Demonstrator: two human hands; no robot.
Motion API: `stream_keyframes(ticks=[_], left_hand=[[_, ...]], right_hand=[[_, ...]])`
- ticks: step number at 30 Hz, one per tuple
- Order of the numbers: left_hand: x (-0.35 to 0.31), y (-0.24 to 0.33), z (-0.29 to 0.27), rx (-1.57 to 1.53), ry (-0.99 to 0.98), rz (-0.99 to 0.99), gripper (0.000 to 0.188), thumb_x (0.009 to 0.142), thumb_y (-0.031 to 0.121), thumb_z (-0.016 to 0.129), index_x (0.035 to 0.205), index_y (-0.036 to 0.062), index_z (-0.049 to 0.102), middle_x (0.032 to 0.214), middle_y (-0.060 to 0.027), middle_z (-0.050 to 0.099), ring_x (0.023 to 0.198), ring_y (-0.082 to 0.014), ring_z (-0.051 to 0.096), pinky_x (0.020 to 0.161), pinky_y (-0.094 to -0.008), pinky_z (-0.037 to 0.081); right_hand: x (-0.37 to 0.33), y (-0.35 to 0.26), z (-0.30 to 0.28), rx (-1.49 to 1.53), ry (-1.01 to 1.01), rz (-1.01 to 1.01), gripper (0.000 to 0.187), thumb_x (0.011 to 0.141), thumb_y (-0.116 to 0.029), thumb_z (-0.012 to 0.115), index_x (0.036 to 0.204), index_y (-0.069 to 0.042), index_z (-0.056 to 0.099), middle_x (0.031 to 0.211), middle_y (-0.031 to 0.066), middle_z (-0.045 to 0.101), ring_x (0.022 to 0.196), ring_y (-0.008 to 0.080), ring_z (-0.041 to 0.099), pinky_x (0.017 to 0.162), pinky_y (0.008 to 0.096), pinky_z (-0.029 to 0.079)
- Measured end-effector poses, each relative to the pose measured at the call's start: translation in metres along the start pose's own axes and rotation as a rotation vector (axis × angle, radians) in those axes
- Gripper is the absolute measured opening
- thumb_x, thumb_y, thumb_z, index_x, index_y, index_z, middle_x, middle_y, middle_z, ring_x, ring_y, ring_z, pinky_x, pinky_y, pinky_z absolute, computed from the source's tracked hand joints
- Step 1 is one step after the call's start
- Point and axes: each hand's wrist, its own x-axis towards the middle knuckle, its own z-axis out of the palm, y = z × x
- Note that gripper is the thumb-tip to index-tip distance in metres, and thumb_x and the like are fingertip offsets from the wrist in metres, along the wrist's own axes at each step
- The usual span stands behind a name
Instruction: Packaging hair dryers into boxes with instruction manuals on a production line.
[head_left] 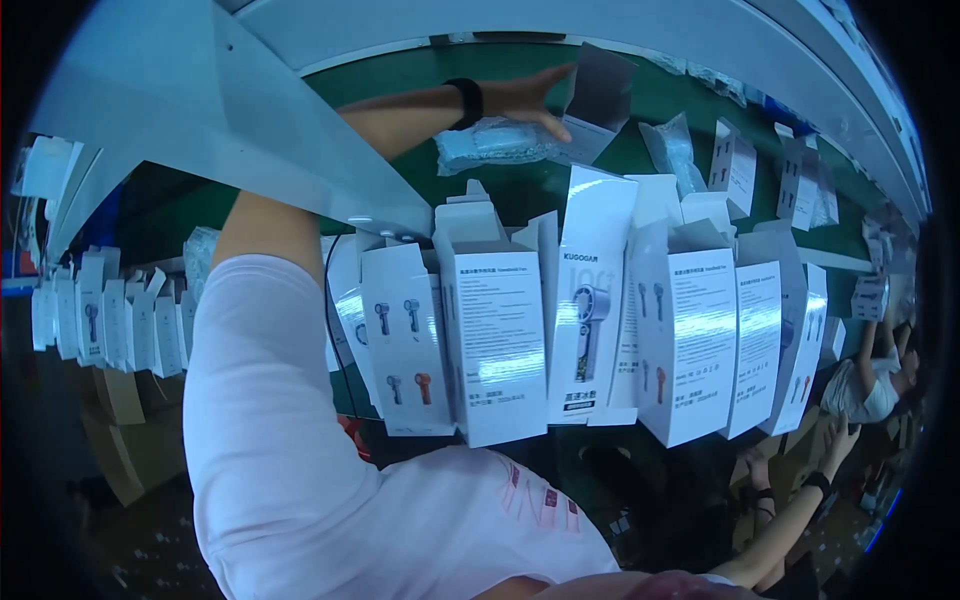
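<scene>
My left arm reaches past a grey metal post to the far side of the bench. A black band is on its wrist. There my left hand (530, 100) has thumb and fingers spread across the side of a white carton (597, 125) with a raised grey flap, gripping it. Just below that hand lies a clear bubble-wrapped item (495, 146); its contents cannot be made out. Off to the lower right, my right hand (838, 440) is away from the bench with fingers apart, holding nothing visible. Upright white cartons (500, 340) with open tops stand in a row before me.
The grey post (230, 110) slants across the left. More cartons (95, 315) line the bench at left, above brown cardboard boxes (140, 450). Beyond my row, a bubble-wrapped piece (672, 150) and open cartons (733, 168) stand on the green surface (400, 195). Another person (865, 388) is at far right.
</scene>
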Motion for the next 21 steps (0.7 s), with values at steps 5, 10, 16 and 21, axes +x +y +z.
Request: stream_keyframes(ticks=[5, 10, 16, 21], left_hand=[[-0.015, -0.033, -0.012, -0.387, 0.117, 0.335, 0.075, 0.077, 0.028, 0.078, 0.137, 0.0062, 0.039, 0.135, -0.0128, 0.048, 0.128, -0.0266, 0.042, 0.107, -0.0416, 0.038], [-0.198, -0.076, -0.121, 0.189, 0.375, 0.058, 0.026, 0.092, 0.022, 0.059, 0.110, 0.0020, 0.060, 0.113, -0.0099, 0.061, 0.108, -0.0236, 0.056, 0.099, -0.0375, 0.043], [-0.393, -0.073, -0.158, -1.000, 0.583, -0.100, 0.039, 0.098, 0.030, 0.046, 0.126, 0.0047, 0.049, 0.123, -0.0102, 0.057, 0.118, -0.0255, 0.053, 0.106, -0.0438, 0.037], [-0.529, -0.028, -0.108, -1.241, 0.247, -0.568, 0.066, 0.090, 0.053, 0.053, 0.138, 0.0092, 0.041, 0.130, -0.0134, 0.054, 0.115, -0.0255, 0.056, 0.095, -0.0430, 0.047]], right_hand=[[-0.113, -0.048, -0.039, 0.037, 0.098, 0.018, 0.075, 0.090, -0.022, 0.062, 0.148, -0.013, 0.015, 0.129, 0.0141, 0.054, 0.105, 0.0314, 0.062, 0.077, 0.0345, 0.052], [-0.271, -0.163, 0.029, 0.074, 0.076, -0.698, 0.052, 0.095, -0.016, 0.057, 0.139, -0.002, 0.035, 0.112, 0.0164, 0.060, 0.100, 0.0237, 0.063, 0.083, 0.0302, 0.052], [-0.540, -0.265, 0.114, -0.276, 0.332, -1.429, 0.032, 0.093, -0.005, 0.057, 0.123, 0.007, 0.052, 0.097, 0.0150, 0.067, 0.085, 0.0190, 0.066, 0.076, 0.0268, 0.054], [-0.727, -0.297, 0.177, -0.143, -0.217, -1.639, 0.018, 0.089, 0.004, 0.058, 0.106, 0.010, 0.059, 0.093, 0.0180, 0.067, 0.078, 0.0227, 0.065, 0.076, 0.0311, 0.051]])
